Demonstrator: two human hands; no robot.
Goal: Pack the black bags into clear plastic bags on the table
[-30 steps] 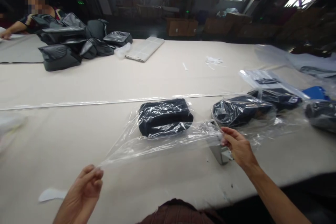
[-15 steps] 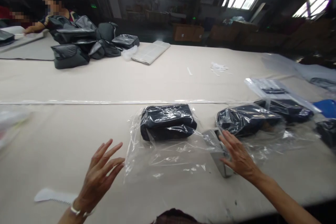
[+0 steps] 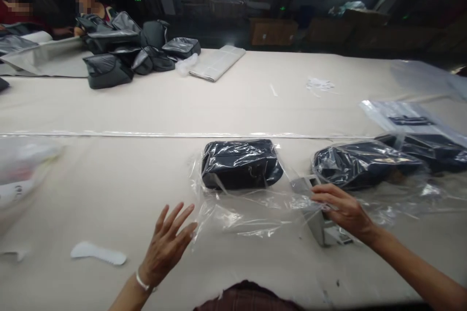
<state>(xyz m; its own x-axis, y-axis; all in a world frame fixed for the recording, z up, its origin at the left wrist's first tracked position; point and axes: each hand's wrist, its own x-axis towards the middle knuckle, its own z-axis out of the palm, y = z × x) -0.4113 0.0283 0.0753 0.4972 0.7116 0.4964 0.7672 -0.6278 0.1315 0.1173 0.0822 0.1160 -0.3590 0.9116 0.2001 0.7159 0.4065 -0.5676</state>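
Note:
A dark pouch (image 3: pixel 239 164) lies inside a clear plastic bag (image 3: pixel 251 211) in front of me, the bag's loose end spread toward me. My left hand (image 3: pixel 170 243), with a bracelet at the wrist, has its fingers apart at the bag's left edge. At the bag's right corner, my right hand (image 3: pixel 341 206) has its fingers closed on the clear film. Beneath that hand is a grey metal dispenser-like object (image 3: pixel 321 228), partly covered by hand and film.
More dark bagged pouches (image 3: pixel 365 160) lie at the right. Grey bags (image 3: pixel 109 70) are piled at the back left, near people. A folded sheet (image 3: pixel 219 63), white strips (image 3: pixel 320 84) and a white paper piece (image 3: pixel 98 252) lie on the table (image 3: pixel 146 112).
My right hand has gone from spread fingers to closed on the bag's corner. The bag's open end is raised and more creased. The view has shifted slightly.

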